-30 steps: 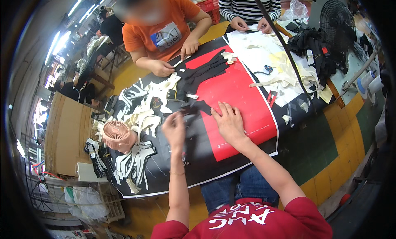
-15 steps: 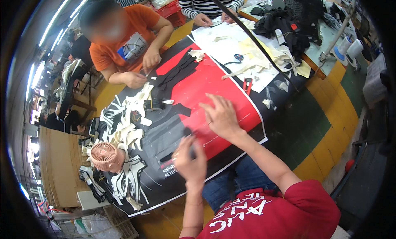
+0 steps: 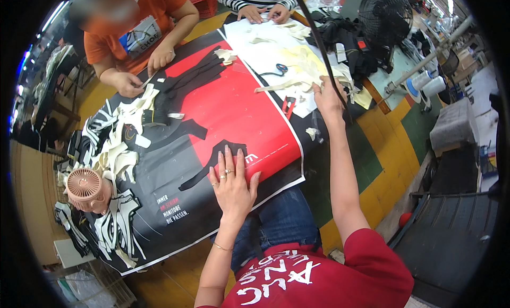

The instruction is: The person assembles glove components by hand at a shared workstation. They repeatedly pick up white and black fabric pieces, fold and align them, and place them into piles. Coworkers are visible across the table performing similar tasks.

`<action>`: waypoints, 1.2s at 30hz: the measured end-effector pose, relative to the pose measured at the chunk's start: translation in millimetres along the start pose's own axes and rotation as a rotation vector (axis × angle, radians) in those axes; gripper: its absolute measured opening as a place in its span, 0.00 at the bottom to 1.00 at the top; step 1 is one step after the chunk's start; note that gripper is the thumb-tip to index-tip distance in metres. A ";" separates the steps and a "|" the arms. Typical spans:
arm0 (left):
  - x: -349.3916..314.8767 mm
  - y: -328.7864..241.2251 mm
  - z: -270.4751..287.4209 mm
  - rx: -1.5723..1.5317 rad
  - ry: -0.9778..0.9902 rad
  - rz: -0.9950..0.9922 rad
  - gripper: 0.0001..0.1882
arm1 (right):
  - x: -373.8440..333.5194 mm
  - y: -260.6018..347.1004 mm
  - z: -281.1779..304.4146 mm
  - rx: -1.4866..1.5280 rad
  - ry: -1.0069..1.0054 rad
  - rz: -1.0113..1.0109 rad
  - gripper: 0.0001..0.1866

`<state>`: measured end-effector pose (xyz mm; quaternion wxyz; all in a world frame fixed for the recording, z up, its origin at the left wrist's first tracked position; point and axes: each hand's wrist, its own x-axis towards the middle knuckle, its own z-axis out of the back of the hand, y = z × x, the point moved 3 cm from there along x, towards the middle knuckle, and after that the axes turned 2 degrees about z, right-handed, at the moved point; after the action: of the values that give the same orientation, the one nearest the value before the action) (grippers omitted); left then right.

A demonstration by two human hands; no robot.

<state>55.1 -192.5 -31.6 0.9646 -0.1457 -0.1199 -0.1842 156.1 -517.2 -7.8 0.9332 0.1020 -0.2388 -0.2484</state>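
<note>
Beneath the left grip (image 3: 234,191): a black fabric piece (image 3: 197,178), flat on the smooth red-and-black printed sheet (image 3: 255,117), its narrow tail running out to the grip's left. Left grip unclosed, fingers laid flat and slightly parted; probable reason: light pressure from above stops the piece skidding or curling. Just beyond these fingertips, up and left, a second black piece (image 3: 194,127) lies apart, presumably spaced so the edges do not overlap.

Right grip (image 3: 330,101) is farther forward and well to the right, at the edge of cream strips (image 3: 276,86) loosely heaped on white paper (image 3: 249,42). Whether it pinches one: cannot tell. Obstruction: a black cable (image 3: 316,36) slants down close beside its fingers and could catch a lifted strip. Left of this grip, red snips (image 3: 292,104); beyond them, blue-handled scissors (image 3: 282,69).

Well left of the left grip: pink fan (image 3: 85,183), black-and-white strips (image 3: 118,223) just on its near side, cream pieces (image 3: 125,159) beyond; together they crowd that side. Farther forward, a co-worker in orange (image 3: 98,49) holds a narrow pale strip between both hands. Beyond the right grip, a large black fan (image 3: 385,13).
</note>
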 end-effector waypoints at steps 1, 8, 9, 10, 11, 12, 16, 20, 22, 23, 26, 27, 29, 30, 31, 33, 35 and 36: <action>0.3 -0.6 0.4 0.007 0.010 0.010 0.35 | -0.4 -0.6 -2.1 0.032 0.016 -0.028 0.14; 2.2 -2.0 2.6 0.002 -0.009 0.007 0.34 | 4.2 -5.6 -11.2 0.150 -0.017 -0.061 0.10; 2.2 -1.8 2.3 0.004 -0.011 0.005 0.34 | 6.4 -6.5 -13.7 0.182 -0.008 -0.079 0.12; 2.3 -1.6 2.0 -0.002 -0.015 0.008 0.34 | 8.6 -6.3 -14.6 0.211 -0.026 -0.062 0.13; 2.2 -1.6 1.9 0.000 -0.021 0.005 0.34 | 10.0 -6.1 -15.5 0.239 -0.025 -0.058 0.14; 2.2 -1.6 2.0 -0.006 -0.027 0.004 0.34 | 10.5 -5.8 -15.6 0.268 -0.029 -0.063 0.15; 1.9 -1.6 2.1 -0.020 -0.034 0.010 0.34 | 6.3 2.1 -10.9 0.496 0.105 -0.077 0.18; 2.0 -1.0 1.1 -0.021 -0.040 0.006 0.34 | 7.4 24.4 9.8 0.784 0.120 -0.065 0.19; 2.6 -0.4 3.2 -0.041 -0.046 0.010 0.32 | 6.3 39.0 23.2 0.966 0.136 -0.133 0.17; 2.7 0.5 7.3 -0.189 -0.093 0.022 0.31 | 0.3 49.8 28.4 1.179 0.111 -0.166 0.15; 2.6 3.4 27.6 -0.669 -0.320 0.049 0.25 | -36.0 83.0 47.4 1.326 0.224 -0.175 0.12; -1.0 4.1 36.2 -0.731 -0.376 0.115 0.21 | -57.4 96.6 50.9 1.328 0.247 -0.168 0.11; -6.9 0.5 53.7 -0.808 -0.444 0.107 0.18 | -103.5 125.5 62.6 1.177 0.257 0.102 0.08; -9.3 -0.4 60.0 -0.846 -0.443 0.145 0.17 | -123.7 134.9 69.6 1.122 0.254 0.208 0.08; -12.2 -0.9 65.2 -0.880 -0.447 0.187 0.17 | -142.6 143.0 75.8 1.068 0.259 0.313 0.09; -16.7 0.8 68.5 -1.080 -0.425 0.317 0.14 | -173.2 157.6 83.9 0.963 0.110 0.470 0.10; -22.8 3.8 67.6 -1.365 -0.363 0.462 0.11 | -192.8 165.5 90.8 0.857 -0.067 0.602 0.09; -26.6 6.0 69.9 -1.419 -0.349 0.449 0.08 | -200.1 165.8 94.1 0.834 -0.058 0.623 0.10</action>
<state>21.0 -156.0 24.4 0.6213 -0.7783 -0.0909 0.0090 25.6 -279.4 45.8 0.8360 0.3823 -0.3621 0.1545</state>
